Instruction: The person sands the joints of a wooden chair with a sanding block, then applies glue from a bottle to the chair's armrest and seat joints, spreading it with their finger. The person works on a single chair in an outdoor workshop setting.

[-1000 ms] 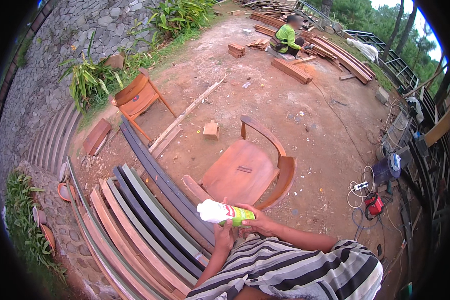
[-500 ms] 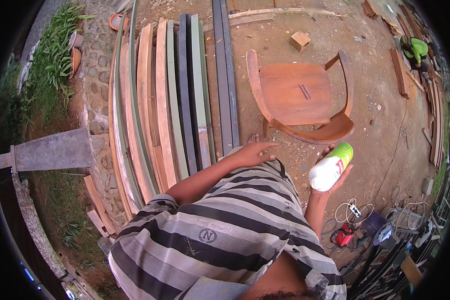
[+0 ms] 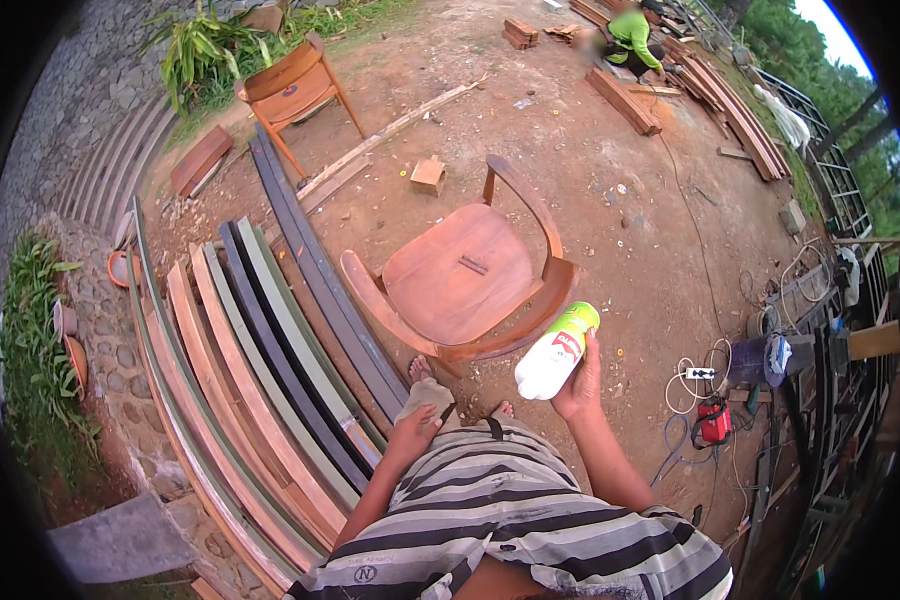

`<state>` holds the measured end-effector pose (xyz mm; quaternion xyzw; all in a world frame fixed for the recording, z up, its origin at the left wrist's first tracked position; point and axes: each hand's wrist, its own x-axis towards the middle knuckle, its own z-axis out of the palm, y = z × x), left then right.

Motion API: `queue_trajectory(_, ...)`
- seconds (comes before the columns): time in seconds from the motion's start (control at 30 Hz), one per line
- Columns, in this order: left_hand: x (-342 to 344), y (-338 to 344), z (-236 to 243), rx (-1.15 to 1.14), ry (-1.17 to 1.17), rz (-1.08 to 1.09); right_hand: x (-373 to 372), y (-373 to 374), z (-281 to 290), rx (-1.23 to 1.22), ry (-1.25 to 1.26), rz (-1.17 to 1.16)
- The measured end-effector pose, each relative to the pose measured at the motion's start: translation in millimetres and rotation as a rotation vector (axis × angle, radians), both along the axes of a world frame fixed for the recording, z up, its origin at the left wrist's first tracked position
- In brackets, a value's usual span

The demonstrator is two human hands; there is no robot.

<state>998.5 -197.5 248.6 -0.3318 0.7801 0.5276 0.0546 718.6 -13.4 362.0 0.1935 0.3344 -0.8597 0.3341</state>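
Observation:
My right hand (image 3: 578, 385) is wrapped round a white plastic bottle (image 3: 550, 362) with a green end and a red patch on its label. The bottle is tilted, its green end up toward the chair. Low by my thigh, my left hand (image 3: 417, 430) hangs with loose fingers and holds nothing. Just beyond both hands stands a wooden armchair (image 3: 460, 275) with a reddish-brown seat, its curved back nearest me. Two short dark marks or slots show in the middle of the seat.
Long boards (image 3: 260, 370) lie side by side at the left, along dark beams (image 3: 320, 260). A second chair (image 3: 290, 90) and a wooden block (image 3: 428, 176) are farther off. Another person in green (image 3: 630, 40) crouches by stacked timber. A red machine (image 3: 712, 422) and cables lie right.
My view has swung to the right and up, bringing the second chair into sight. My left hand has dropped toward my thigh. The bottle stays in my right hand.

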Motion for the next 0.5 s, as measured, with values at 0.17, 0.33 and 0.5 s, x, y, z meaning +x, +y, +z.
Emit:
queue_trajectory(0.17,-10,-52,-52,0.058,0.034,-0.065,9,-31,-1,-0.027,-0.004,-0.107)
queue_trajectory(0.33,-33,-134,-42,0.025,0.038,-0.132,44,-82,-17,-0.041,-0.101,-0.200)
queue_trajectory(0.5,-43,-200,-43,-0.020,0.100,-0.202,67,-155,1,-0.078,-0.151,-0.269)
